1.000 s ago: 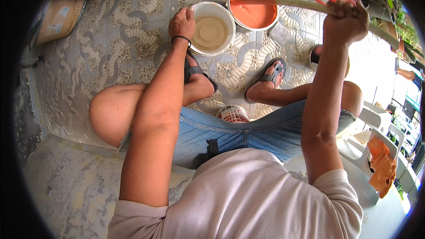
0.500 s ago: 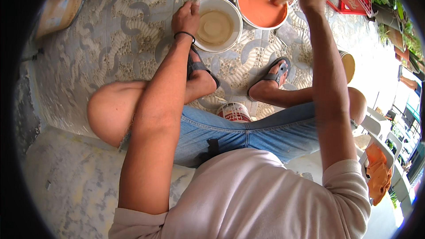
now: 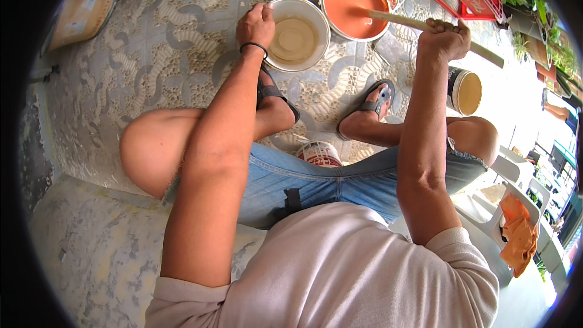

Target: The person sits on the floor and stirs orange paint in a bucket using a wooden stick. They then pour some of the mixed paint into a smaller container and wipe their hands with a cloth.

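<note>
- Pale wooden stick (image 3: 404,21), long and straight, probably light and stiff; its rough, dry upper half looks the surest place to grip, while the wetted end would likely be slick.
- Thick orange paint (image 3: 341,1) probably drags on the wood; it lies in a round, pale-rimmed bucket (image 3: 357,40), likely heavy and best steadied at the rim.
- Right hand (image 3: 446,41): clenched around the upper part of the stick, whose lower end dips into the paint to the left and whose free end juts out beyond the fist.
- Left hand (image 3: 255,26): fingers bent over the left rim of a round off-white tub (image 3: 322,30) with a beige bottom; how firmly it presses, I cannot tell. This tub seems lighter and easier to tip.
- Between the hands, tub and bucket stand close side by side, the bucket nearer the right hand.
</note>
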`<state>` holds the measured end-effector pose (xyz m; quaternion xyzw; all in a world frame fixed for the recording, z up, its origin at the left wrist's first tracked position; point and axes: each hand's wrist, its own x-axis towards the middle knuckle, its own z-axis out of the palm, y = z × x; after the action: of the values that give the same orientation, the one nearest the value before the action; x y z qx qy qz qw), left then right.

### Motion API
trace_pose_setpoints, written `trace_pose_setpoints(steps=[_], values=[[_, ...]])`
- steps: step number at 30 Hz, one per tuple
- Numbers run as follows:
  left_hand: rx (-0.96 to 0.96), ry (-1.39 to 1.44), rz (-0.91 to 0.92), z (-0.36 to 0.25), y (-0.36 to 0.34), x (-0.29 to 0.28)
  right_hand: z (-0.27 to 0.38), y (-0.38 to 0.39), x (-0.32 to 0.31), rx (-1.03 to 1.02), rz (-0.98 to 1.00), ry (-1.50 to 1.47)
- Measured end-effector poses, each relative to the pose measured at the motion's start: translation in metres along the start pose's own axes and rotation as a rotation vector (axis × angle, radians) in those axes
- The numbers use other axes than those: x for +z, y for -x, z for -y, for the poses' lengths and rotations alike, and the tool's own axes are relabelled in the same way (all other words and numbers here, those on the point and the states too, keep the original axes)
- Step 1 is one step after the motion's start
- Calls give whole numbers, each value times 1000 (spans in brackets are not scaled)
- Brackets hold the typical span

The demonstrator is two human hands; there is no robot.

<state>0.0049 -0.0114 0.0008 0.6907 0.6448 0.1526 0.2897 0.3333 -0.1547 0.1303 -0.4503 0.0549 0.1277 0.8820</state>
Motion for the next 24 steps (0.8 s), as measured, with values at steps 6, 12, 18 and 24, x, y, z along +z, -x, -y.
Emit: trace_pose_setpoints(steps=[6, 12, 18, 24], values=[[29, 30, -17, -5, 2, 0, 32, 5, 35, 42, 266, -62], [65, -6, -33, -1, -2, 6, 47, 20, 70, 11, 538, 75], [51, 29, -32, 3, 1, 2, 5, 55, 107, -179, 958, 306], [60, 18, -20, -3, 1, 2, -31, 0, 64, -81, 902, 304]])
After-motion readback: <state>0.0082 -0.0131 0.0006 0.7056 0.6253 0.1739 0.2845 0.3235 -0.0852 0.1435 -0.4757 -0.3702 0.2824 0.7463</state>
